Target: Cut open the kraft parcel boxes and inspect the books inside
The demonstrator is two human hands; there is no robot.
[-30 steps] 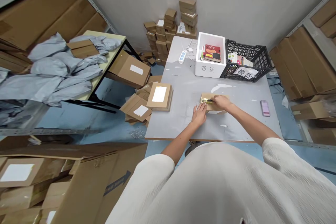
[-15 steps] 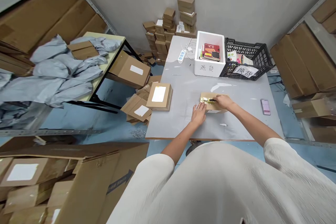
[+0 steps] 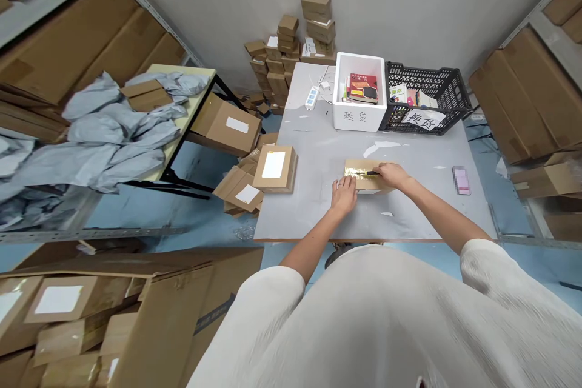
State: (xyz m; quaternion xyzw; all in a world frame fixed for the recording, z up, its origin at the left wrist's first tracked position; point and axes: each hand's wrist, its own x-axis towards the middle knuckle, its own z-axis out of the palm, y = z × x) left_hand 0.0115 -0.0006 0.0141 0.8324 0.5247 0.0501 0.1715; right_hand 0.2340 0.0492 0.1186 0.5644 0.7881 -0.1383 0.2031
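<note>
A small cardboard box (image 3: 376, 183) with shiny tape along its top lies near the front middle of the grey table. My right hand (image 3: 391, 175) is closed round a yellow and black cutter (image 3: 369, 173), whose tip lies over the tape. At the box's left end rests my left hand (image 3: 344, 194), its fingers apart and touching the box's edge. Further left on the table is a closed box (image 3: 274, 168) with a white label.
A white foam box (image 3: 359, 116) and a black crate (image 3: 427, 122) with books stand at the table's back. A power strip (image 3: 312, 97) lies beside them, a pink phone-like item (image 3: 461, 180) at right. Grey parcels (image 3: 97, 133) cover the left table; a large carton (image 3: 173, 309) stands front left.
My right hand has moved slightly to the right along the tape with the cutter. My left hand stays at the box's left end. The whole view has shifted a little.
</note>
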